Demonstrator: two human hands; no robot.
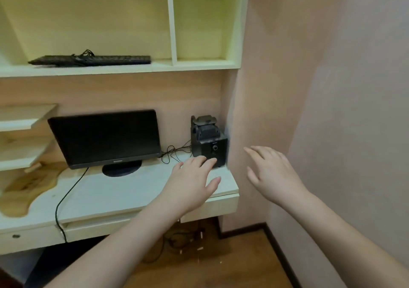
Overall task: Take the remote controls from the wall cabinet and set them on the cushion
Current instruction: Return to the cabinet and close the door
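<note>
No remote control and no cushion can be made out in this view. The pale wall cabinet (pixel 124 69) has open shelves above a desk; its right compartment (pixel 203 26) looks bare. My left hand (pixel 190 183) is stretched out over the desk's right end, fingers apart, holding nothing, its fingertips just in front of a black speaker box (pixel 209 146). My right hand (pixel 272 172) hovers open to the right of the desk, in front of the pink wall, also holding nothing.
A black keyboard (pixel 93 60) lies on the lower shelf. On the white desk (pixel 115 192) stand a dark monitor (pixel 106 138) and the speaker with small black devices stacked on top. Cables trail over the desk and onto the wooden floor (pixel 221 263). Wooden side shelves (pixel 24 119) stand at the left.
</note>
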